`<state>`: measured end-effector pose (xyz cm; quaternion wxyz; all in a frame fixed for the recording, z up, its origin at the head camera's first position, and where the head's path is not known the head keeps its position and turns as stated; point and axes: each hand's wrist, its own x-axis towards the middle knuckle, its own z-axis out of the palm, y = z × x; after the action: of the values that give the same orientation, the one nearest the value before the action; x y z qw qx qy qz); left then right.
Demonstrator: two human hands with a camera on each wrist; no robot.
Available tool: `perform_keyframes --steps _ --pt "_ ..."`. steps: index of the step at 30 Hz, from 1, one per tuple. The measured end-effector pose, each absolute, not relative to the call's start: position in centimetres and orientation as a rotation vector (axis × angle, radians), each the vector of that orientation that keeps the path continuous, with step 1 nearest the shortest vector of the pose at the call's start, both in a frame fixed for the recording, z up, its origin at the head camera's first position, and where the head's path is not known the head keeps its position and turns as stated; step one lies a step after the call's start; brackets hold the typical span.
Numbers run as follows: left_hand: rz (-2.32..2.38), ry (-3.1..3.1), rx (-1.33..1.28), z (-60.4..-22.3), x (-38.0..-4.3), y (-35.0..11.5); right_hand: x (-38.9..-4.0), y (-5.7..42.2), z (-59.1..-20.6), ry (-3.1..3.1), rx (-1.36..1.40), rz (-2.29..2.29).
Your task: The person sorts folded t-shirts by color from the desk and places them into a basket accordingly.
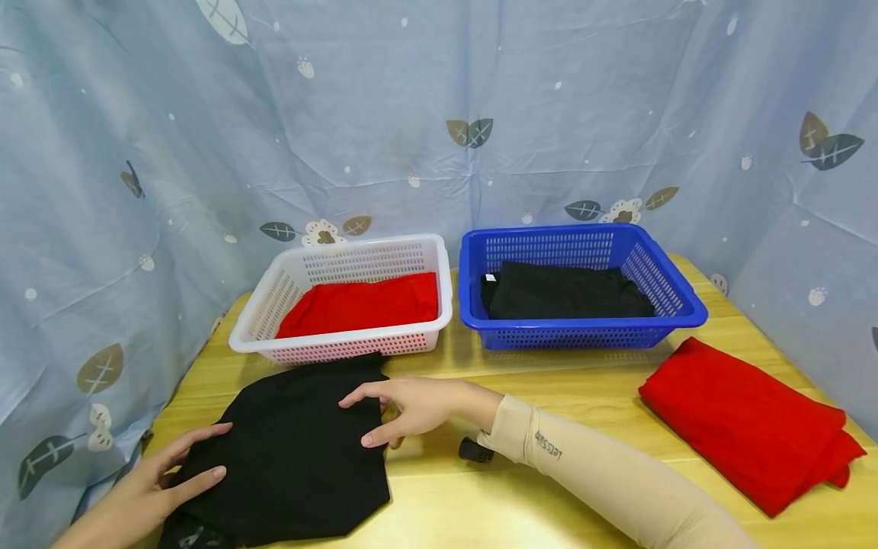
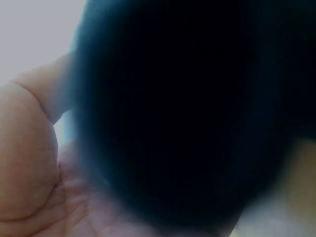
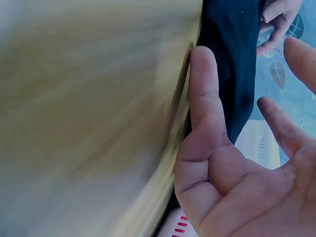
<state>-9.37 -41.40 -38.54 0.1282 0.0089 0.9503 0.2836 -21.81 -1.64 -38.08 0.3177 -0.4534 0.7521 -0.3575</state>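
A black folded garment (image 1: 295, 457) lies on the table in front of the white basket. At its left edge is my left hand (image 1: 161, 480), with thumb and forefinger extended over the fabric. My right hand (image 1: 421, 408) is spread at the garment's right edge, its fingers loosely bent and apart. From the right wrist, the black fabric (image 3: 232, 64) shows just behind the right hand's fingers (image 3: 203, 79). A blurred dark mass (image 2: 182, 108) fills most of the left wrist view and hides the left fingers, leaving part of the palm (image 2: 29, 158) visible.
Behind the garment stands a white basket (image 1: 350, 341) with red fabric (image 1: 363, 301) inside. To its right, a blue basket (image 1: 583, 324) holds black clothing (image 1: 565, 293). A folded red garment (image 1: 748, 419) lies at the table's right side. A patterned curtain (image 1: 384, 99) surrounds the table.
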Motion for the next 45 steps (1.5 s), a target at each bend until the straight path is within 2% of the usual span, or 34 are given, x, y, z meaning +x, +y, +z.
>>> perform_keyframes --steps 8,28,45 --pt "0.86 2.812 0.117 -38.8 -9.3 -40.1 -21.4 0.1 -38.3 1.918 -1.174 -1.013" --pt "1.172 2.43 0.151 -38.1 -10.9 -33.6 -20.1 7.7 -39.1 2.072 -1.112 -1.03" --pt "1.377 2.181 0.384 -38.0 -12.6 -28.0 -18.8 14.3 -38.9 2.101 -0.984 -1.109"
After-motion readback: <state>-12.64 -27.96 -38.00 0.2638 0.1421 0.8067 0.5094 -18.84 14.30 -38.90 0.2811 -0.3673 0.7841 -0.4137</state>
